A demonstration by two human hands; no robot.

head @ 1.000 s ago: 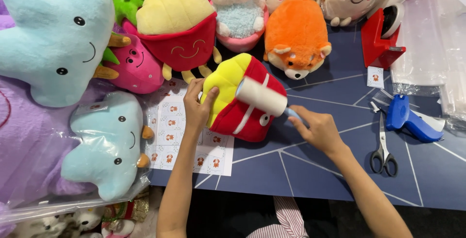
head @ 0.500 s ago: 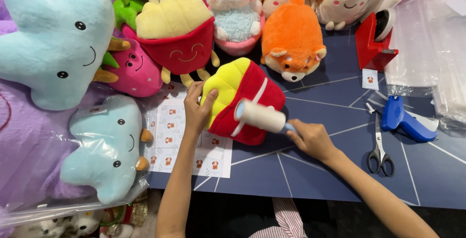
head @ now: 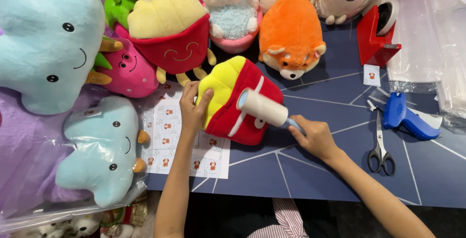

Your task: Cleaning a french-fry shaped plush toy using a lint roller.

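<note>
Leftmost, a big pale-blue plush [head: 46,39] with a stitched smile lies against a smaller pale-blue plush [head: 99,150] in clear wrap below it. Next to them sit a pink strawberry-like plush [head: 128,70] and a red fries-shaped plush with a smiling face [head: 170,36]. A sheet of small stickers [head: 165,138] lies flat on the dark blue surface [head: 310,170], partly under the left forearm. The left hand [head: 193,107] presses on the yellow top of a second red-and-yellow fries plush [head: 233,104], fingers spread over its edge, steadying it where it lies near the middle of the surface. Across that plush rests a white lint roller [head: 262,107], its roll touching the red fabric. The right hand [head: 313,136] is closed around the roller's blue handle, just right of the plush. Behind, an orange fox-like plush [head: 291,36] lies face down toward the front. Farther right stand a red tape dispenser [head: 376,34], a blue tagging gun [head: 405,119] and black-handled scissors [head: 379,143], with clear plastic bags [head: 437,39] at the edge.
</note>
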